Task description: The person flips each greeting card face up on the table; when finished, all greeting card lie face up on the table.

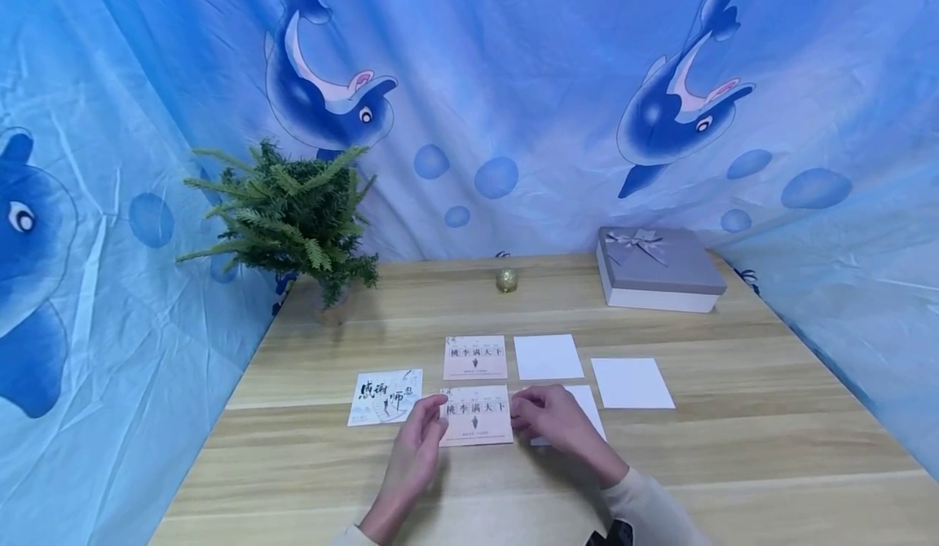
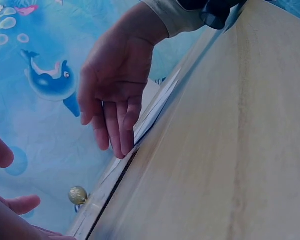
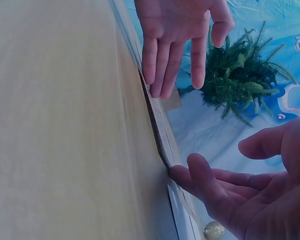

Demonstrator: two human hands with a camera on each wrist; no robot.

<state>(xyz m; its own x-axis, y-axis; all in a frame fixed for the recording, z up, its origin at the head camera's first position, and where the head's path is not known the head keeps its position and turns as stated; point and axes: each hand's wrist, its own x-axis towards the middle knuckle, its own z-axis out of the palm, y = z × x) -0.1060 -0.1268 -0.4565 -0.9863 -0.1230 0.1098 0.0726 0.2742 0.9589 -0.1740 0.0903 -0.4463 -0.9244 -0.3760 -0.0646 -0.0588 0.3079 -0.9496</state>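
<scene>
A pale pink card [image 1: 475,430] with dark characters lies on the table between both hands. My left hand [image 1: 420,444] is at its left edge, thumb and fingertips right at the border. On the opposite side my right hand [image 1: 556,420] has its fingertips by the card's right edge and partly covers a white card [image 1: 589,407]. Fingers on both hands look straight or loosely bent in the wrist views, with no grip around anything. Directly behind lies a matching pink card [image 1: 475,367]. Left of it is a light blue-white card [image 1: 367,411] with black brush lettering.
Two more white cards [image 1: 548,357] lie behind and to the right. A small gold ball [image 1: 506,280] sits near the table's [image 1: 308,481] back edge. At the back left stands a green potted plant [image 1: 293,204]; a grey-lidded gift box [image 1: 660,269] is back right.
</scene>
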